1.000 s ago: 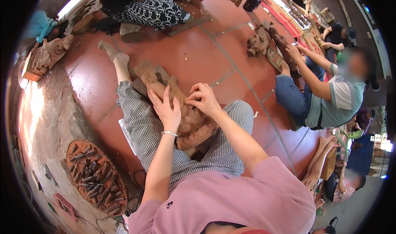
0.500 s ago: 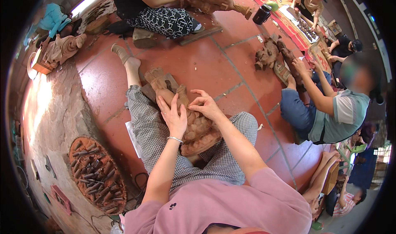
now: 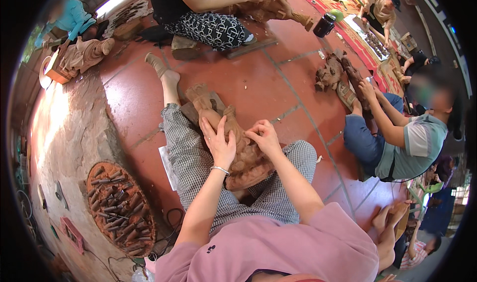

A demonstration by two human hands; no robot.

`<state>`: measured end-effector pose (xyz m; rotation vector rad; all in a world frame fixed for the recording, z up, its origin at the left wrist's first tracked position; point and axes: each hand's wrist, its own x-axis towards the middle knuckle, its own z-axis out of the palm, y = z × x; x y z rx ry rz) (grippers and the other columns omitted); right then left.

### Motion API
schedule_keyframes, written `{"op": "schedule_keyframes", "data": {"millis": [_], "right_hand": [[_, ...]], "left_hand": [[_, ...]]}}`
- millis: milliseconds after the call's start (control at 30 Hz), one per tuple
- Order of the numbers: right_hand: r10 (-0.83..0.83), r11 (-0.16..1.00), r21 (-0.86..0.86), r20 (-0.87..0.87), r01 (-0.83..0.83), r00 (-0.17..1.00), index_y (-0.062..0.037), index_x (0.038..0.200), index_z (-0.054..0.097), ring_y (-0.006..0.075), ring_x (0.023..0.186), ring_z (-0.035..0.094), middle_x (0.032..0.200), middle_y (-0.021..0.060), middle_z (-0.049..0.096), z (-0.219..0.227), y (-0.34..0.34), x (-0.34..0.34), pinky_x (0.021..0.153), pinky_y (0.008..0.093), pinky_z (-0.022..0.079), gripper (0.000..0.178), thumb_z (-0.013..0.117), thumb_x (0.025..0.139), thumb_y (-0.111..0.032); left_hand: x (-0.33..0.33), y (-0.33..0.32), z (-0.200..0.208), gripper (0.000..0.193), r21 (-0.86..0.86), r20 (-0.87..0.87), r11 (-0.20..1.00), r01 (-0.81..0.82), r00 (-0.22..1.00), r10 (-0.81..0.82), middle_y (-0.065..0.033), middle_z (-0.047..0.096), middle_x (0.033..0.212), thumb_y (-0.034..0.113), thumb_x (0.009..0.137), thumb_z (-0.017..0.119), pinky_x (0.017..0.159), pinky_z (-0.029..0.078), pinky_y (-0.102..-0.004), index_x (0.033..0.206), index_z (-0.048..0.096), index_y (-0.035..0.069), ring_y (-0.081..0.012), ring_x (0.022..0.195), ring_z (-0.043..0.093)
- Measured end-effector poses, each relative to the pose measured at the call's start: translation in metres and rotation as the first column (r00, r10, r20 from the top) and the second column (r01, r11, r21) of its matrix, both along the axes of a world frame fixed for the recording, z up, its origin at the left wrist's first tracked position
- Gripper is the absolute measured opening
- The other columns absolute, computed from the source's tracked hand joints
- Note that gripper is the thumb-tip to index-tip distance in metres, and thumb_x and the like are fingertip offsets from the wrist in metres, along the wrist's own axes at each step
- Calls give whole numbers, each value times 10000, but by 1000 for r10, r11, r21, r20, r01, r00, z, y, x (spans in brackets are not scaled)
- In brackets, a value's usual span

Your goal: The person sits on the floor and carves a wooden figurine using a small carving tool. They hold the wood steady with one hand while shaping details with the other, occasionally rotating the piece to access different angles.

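Note:
A reddish-brown wooden carving (image 3: pixel 251 171) rests across my lap and legs, its narrower end pointing away from me. My left hand (image 3: pixel 222 145) lies flat on its left side, fingers stretched and spread. At the carving's right side, the fingers of my right hand (image 3: pixel 267 139) are pinched together against the surface. Whatever those fingers hold, if anything, is too small to make out. Beneath the far end of the carving sits a dark wooden block (image 3: pixel 190 113).
To my left, a round tray (image 3: pixel 90 182) of carving tools stands on a stone slab (image 3: pixel 74 142). A person (image 3: pixel 417 142) sits at my right near a dark wood piece (image 3: pixel 329 74). Another works ahead on a large carving (image 3: pixel 268 6). A dark jar (image 3: pixel 324 25) stands on the tiles.
The whole view has shifted slightly. My right hand has moved a little right and toward me along the carving, its raised fingers now bent together. My left hand stays on the wood.

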<state>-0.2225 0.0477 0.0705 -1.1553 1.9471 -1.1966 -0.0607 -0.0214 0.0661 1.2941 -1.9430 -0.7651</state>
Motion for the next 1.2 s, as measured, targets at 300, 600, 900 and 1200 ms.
{"op": "schedule_keyframes", "data": {"millis": [300, 600, 900, 1200], "right_hand": [[-91, 987, -136, -71, 81, 993, -44, 763, 726, 302, 1014, 573, 1016, 121, 599, -4, -8, 9, 881, 390, 468, 182, 804, 722, -204], [-93, 996, -19, -239, 92, 967, -18, 746, 684, 288, 1103, 556, 1121, 111, 597, 8, -23, 15, 942, 398, 453, 181, 793, 744, -162], [-50, 997, 47, -254, 64, 966, -22, 717, 663, 295, 1126, 547, 1146, 95, 612, 19, -23, 14, 944, 403, 457, 184, 771, 746, -168], [-70, 993, -117, -384, 27, 921, -13, 737, 617, 379, 1044, 552, 1087, 187, 591, -18, -26, -1, 877, 447, 480, 221, 731, 747, -202]], "left_hand": [[2, 2, 5, 569, 27, 25, 1000, 6, 1000, -6, -250, 77, 1616, 242, 876, 648, 1141, 202, -624, 1420, 484, 221, -441, 1497, 69], [-1, 2, 15, 599, 74, 81, 997, -20, 997, 14, -254, 53, 1618, 246, 856, 654, 1150, 189, -618, 1427, 480, 204, -441, 1498, 58], [-4, 6, 19, 621, 105, 126, 994, -32, 992, 18, -260, 61, 1613, 258, 852, 660, 1139, 202, -637, 1438, 460, 210, -443, 1497, 64], [-8, 4, 1, 660, -47, 98, 999, 2, 995, 2, -307, 85, 1595, 282, 845, 679, 1138, 208, -624, 1457, 439, 226, -501, 1467, 105]]}}
